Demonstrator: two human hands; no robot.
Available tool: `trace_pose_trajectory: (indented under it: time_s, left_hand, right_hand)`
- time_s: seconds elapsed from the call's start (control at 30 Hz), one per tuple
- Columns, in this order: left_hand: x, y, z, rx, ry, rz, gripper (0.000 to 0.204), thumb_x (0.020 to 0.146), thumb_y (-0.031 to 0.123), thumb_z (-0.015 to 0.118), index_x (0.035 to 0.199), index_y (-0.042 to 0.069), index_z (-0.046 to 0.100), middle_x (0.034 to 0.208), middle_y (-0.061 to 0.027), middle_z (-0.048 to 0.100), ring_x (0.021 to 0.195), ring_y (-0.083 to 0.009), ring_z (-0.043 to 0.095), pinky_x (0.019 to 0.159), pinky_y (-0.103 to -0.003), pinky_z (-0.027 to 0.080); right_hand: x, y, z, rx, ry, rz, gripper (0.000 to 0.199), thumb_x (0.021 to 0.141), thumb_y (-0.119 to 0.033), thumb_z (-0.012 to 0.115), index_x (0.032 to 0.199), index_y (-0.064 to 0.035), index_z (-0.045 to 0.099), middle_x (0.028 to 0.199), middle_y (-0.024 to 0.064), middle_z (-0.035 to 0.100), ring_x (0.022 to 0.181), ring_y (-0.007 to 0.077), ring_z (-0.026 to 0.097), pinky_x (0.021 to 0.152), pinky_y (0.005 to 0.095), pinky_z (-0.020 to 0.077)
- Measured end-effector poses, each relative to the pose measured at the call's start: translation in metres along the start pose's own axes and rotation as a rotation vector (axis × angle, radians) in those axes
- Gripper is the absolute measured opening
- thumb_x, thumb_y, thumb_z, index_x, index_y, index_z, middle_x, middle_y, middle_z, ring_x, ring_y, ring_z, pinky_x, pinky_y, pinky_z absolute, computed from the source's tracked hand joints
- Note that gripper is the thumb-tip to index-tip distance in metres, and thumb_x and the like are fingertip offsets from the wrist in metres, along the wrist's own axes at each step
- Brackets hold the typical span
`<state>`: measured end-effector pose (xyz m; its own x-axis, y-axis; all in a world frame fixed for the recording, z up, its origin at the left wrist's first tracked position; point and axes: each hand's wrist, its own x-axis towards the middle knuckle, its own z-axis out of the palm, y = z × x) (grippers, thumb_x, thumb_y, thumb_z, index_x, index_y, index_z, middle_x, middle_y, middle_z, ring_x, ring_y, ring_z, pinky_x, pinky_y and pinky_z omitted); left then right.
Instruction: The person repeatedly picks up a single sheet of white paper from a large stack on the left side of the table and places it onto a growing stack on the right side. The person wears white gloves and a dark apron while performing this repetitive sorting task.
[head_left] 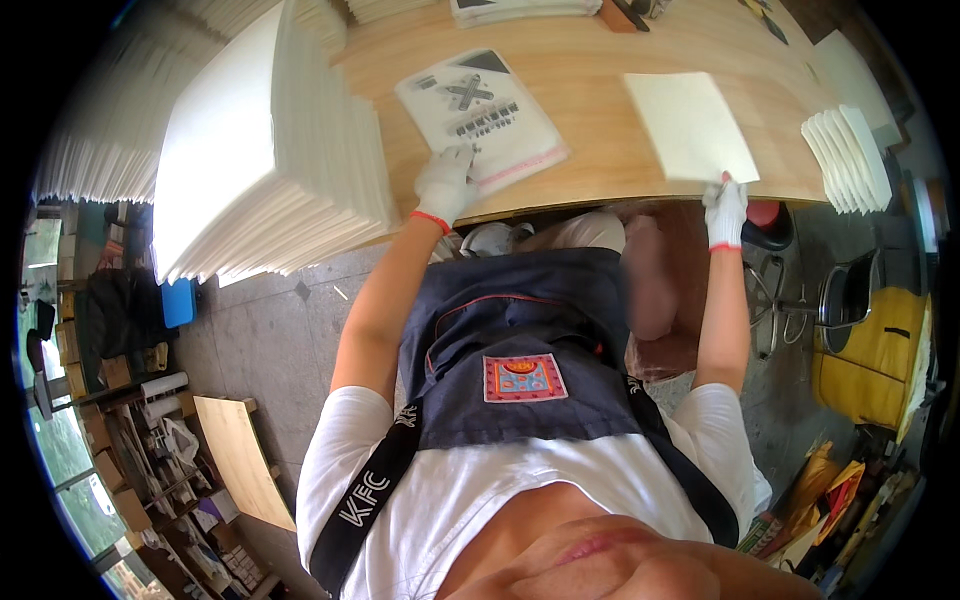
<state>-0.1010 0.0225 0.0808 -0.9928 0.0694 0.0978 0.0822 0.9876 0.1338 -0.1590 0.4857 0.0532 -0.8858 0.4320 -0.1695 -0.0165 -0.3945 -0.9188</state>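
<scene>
The bag [482, 118] is pressed flat by the left hand [445, 185] and the sheet [690, 125] is pinched by the right hand [724, 210] at the bench's [590, 90] near edge, so the sheet could be pulled off.

White gloves, red cuffs; white short-sleeved shirt; dark apron, black straps, colourful patch

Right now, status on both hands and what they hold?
Left hand in white glove, pressing printed clear plastic bag. Right hand pinching blank cream card at table edge. Nothing between them.
</scene>
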Motion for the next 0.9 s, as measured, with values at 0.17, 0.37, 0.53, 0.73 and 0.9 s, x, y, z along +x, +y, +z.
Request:
trace_pose_trajectory:
  time_s: [0.17,0.37,0.53,0.73,0.9]
  left_hand:
    - [-0.002,-0.006,0.015,-0.054,0.069,-0.045,0.025,0.068,0.013,0.057,0.092,0.014,0.052,0.096,-0.0048,0.055,0.093,-0.025,0.053,0.07,-0.04,0.047]
    - [-0.001,-0.01,0.006,-0.161,0.068,0.017,0.02,0.07,0.012,0.056,0.09,0.013,0.055,0.096,-0.0047,0.056,0.091,-0.025,0.054,0.07,-0.038,0.047]
    - [-0.002,-0.018,0.006,-0.478,0.184,-0.004,0.025,0.073,0.002,0.051,0.093,0.013,0.059,0.083,-0.0058,0.057,0.076,-0.0245,0.057,0.068,-0.035,0.047]
    - [-0.002,-0.006,-0.021,-0.789,0.065,-0.057,0.033,0.073,-0.005,0.044,0.099,0.01,0.058,0.075,-0.0089,0.054,0.067,-0.0226,0.054,0.063,-0.032,0.045]
    - [-0.027,0.022,0.016,-1.003,0.606,-0.057,0.039,0.071,-0.01,0.048,0.107,0.004,0.052,0.092,-0.0093,0.054,0.083,-0.0218,0.056,0.069,-0.03,0.047]
  right_hand:
    - [-0.121,-0.013,0.058,0.036,-0.318,0.394,0.038,0.08,-0.009,0.05,0.115,0.0037,0.046,0.094,0.014,0.061,0.069,0.0175,0.061,0.056,0.0243,0.0493]
    - [-0.147,0.029,0.041,-0.052,-0.465,0.551,0.032,0.084,-0.015,0.049,0.111,0.0005,0.05,0.072,0.0029,0.058,0.032,0.0037,0.038,0.027,0.0173,0.0263]
    - [-0.172,0.056,0.054,0.225,-0.214,0.541,0.032,0.087,-0.011,0.047,0.118,-0.0043,0.045,0.101,0.0064,0.058,0.075,0.0126,0.06,0.053,0.021,0.0488]
    - [-0.193,0.063,0.071,0.287,-0.199,0.455,0.031,0.088,-0.009,0.048,0.119,-0.0058,0.045,0.1,0.0066,0.058,0.073,0.015,0.059,0.05,0.0229,0.0471]
    - [-0.218,0.053,0.088,0.305,-0.221,0.503,0.023,0.089,-0.015,0.049,0.112,-0.0115,0.047,0.081,0.0026,0.056,0.047,0.0103,0.049,0.034,0.0223,0.0354]
